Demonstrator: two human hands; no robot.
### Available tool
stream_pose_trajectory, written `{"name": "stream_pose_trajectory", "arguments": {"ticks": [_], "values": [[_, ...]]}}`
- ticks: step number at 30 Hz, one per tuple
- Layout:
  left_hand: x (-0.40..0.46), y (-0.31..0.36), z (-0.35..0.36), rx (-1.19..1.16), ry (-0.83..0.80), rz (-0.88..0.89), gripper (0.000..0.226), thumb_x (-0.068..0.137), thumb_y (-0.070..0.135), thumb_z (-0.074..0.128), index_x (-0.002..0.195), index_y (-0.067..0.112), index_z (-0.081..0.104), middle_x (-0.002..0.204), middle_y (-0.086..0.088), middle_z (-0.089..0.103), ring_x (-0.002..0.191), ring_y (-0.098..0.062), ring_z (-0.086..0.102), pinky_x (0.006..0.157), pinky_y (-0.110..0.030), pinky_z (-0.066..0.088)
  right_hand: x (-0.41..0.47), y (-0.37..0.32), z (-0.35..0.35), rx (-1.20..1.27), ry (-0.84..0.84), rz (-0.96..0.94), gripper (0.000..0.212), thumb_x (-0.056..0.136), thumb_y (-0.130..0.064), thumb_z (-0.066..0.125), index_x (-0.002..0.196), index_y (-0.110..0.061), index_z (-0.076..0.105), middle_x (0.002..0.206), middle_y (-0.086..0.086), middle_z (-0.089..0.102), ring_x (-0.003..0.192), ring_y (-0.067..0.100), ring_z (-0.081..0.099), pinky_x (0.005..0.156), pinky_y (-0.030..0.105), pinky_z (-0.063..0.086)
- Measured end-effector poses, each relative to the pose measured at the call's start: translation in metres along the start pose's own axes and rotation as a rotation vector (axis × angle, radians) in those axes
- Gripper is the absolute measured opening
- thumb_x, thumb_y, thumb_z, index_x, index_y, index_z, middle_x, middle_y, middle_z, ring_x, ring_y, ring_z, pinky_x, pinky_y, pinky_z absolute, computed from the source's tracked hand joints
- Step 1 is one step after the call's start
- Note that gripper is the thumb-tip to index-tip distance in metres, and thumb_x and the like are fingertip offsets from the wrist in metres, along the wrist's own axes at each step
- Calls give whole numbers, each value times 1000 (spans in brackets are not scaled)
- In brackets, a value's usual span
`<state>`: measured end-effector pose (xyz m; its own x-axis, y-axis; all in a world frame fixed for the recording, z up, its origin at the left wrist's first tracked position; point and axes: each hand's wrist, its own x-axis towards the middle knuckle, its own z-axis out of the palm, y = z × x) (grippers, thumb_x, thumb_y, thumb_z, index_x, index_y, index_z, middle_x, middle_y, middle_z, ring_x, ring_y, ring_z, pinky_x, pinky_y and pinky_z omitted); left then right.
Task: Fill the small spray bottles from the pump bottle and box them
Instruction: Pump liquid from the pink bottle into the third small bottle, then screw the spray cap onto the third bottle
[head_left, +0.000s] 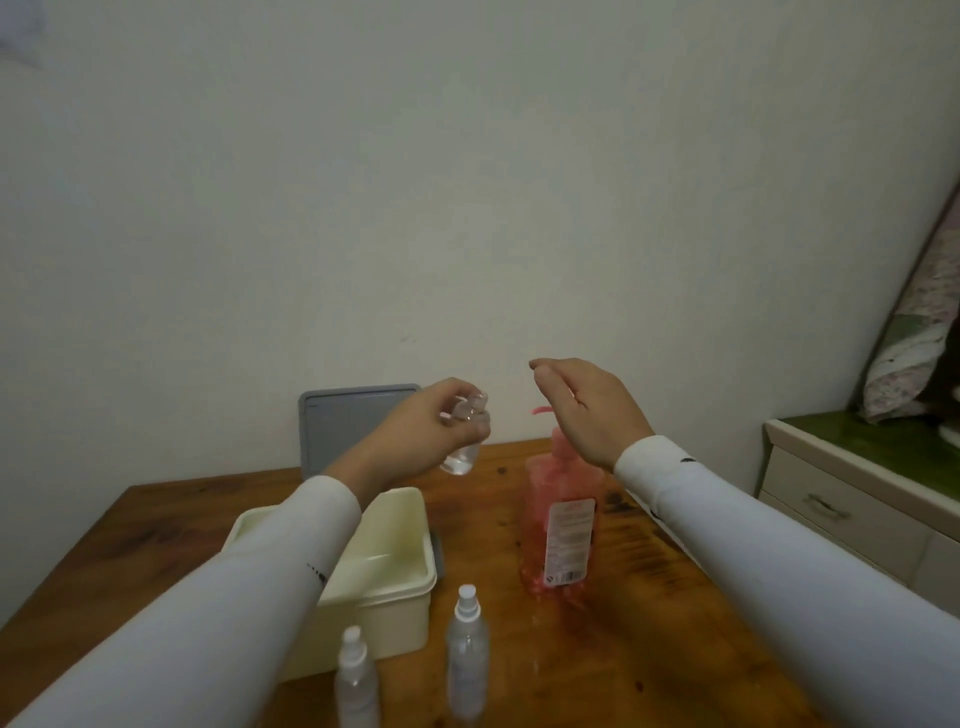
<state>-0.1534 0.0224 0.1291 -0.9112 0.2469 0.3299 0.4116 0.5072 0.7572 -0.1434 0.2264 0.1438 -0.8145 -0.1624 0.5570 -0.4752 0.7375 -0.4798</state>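
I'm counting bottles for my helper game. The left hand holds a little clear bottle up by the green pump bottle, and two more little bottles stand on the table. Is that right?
Almost. The pump bottle is pink, not green; the head view shows it. The rest holds: the left hand holds a little clear bottle up beside it, and two more little bottles stand on the table.

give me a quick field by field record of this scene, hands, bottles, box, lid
left hand: left hand grips a small clear bottle, raised and tilted, no spray cap on it
right hand: right hand hovers open over the pump bottle's head, fingers relaxed
pump bottle: pink pump bottle upright on the wooden table
capped bottles: two spray bottles stand upright at the near edge
box: cream box open, nothing seen inside
lid: grey lid leans against the wall
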Motion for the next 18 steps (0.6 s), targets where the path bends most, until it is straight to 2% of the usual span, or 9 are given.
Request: {"name": "stream_pose_trajectory", "arguments": {"ticks": [5,9,12,15,18], "values": [[-33,7,-26,-46,70,-15,35,86,25,69,118,26,56,104,13,61,90,3,57,71,-12,45,-12,-19,8,-4,-18,-54,42,100,-38,36,131,-17,55,135,0,56,124,14,48,101,23,32],[-71,0,-48,-58,125,-42,36,85,26,70,119,25,57,109,7,63,95,-6,61,74,-19,51,-30,-44,26,25,-51,-97,44,99,-42,37,132,-20,55,135,-1,56,124,13,48,100,23,33],[-100,-7,-63,-69,172,-71,36,86,26,69,119,25,56,111,6,63,96,-6,62,75,-21,53,-45,-66,42,34,-114,-152,42,99,-39,38,132,-18,54,134,1,56,123,14,48,96,19,30],[-126,-11,-75,-58,205,-79,33,86,24,69,116,26,56,109,6,64,94,-5,63,73,-16,50,-59,-84,61,18,-159,-215,40,99,-36,40,131,-16,55,133,2,57,122,15,49,94,15,28],[-154,-18,-87,-41,229,-110,28,87,23,68,113,26,57,103,11,64,88,-3,63,69,-12,48,-76,-105,80,41,-207,-257,41,99,-38,40,131,-17,55,133,0,57,124,15,48,97,19,31]]}}
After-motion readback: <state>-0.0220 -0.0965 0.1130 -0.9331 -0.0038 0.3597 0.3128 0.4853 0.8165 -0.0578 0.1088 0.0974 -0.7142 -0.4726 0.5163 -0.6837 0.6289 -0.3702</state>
